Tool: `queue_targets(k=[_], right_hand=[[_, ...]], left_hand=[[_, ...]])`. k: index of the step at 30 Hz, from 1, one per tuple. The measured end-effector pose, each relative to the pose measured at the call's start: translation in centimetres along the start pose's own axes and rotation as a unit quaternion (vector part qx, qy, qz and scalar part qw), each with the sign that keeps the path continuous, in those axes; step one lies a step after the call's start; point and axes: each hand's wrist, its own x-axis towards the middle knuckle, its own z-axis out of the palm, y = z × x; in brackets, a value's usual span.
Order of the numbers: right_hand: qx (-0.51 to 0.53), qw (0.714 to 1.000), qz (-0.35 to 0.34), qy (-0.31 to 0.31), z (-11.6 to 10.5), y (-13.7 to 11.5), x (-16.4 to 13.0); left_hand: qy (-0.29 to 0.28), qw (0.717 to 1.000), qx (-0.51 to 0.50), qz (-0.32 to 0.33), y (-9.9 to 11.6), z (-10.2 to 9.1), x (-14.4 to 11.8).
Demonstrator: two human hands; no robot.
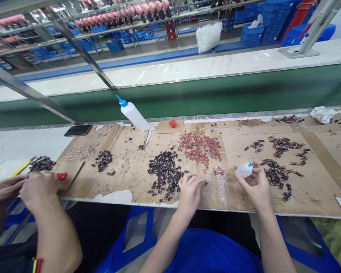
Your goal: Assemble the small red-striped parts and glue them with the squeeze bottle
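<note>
While curled around a small translucent white plastic squeeze bottle with a blue tip (244,170), right hand (255,188) raised just above the taped brown cardboard work mat (315,189), bottle held near the mat's near edge. Left hand (191,189) lying at the near right edge of the heap of small dark parts (166,175), fingers bent and pinched on something too small to make out. Farther off, a scatter of red-and-white parts (199,147); far left of it, a larger tilted white squeeze bottle (133,113). At near left, a co-worker's hands (31,188) close together beside a red cap (61,176).
</note>
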Motion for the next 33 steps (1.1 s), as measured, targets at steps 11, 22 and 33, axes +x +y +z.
queue_targets(k=[11,22,33], right_hand=[[0.171,0.976,0.062,0.121,1.0,-0.1,-1.5],[-0.036,0.997,-0.006,0.065,2.9,-0.6,-2.6],[-0.084,0.996,-0.013,0.034,2.8,-0.9,-2.4]], left_hand=[[0.022,0.999,0.026,-0.019,1.2,2.0,0.0],[0.024,0.999,-0.017,-0.016,0.7,2.2,0.0],[0.031,0.999,-0.015,-0.017,0.8,2.2,0.0]])
